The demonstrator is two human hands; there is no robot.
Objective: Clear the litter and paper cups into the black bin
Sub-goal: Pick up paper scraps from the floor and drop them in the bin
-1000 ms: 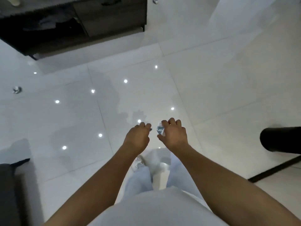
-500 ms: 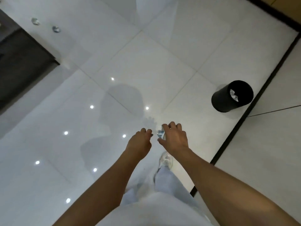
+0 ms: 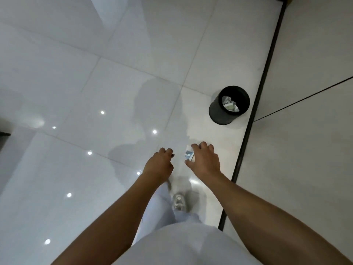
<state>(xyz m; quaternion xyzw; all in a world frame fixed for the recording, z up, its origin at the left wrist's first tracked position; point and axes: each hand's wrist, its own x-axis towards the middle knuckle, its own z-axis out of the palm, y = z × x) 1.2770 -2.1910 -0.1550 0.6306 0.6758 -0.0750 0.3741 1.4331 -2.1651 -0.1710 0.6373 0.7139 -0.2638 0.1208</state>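
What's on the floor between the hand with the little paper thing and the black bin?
Nothing. In the head view, only bare glossy floor tile separates the right hand, holding the litter, from the black bin.

Glossy, smooth tiles of the floor (image 3: 118,77) mirror ceiling lights beside the matt black bin (image 3: 219,113), which holds crumpled paper (image 3: 230,104).

- No text, label, brand, number or sign can be read anywhere in the head view.
- The small white piece of litter (image 3: 189,154) held in the right hand (image 3: 205,159) carries dark markings, too blurred to read.
- The crumpled paper (image 3: 230,104) inside the black bin (image 3: 219,111) shows greenish print, not legible.
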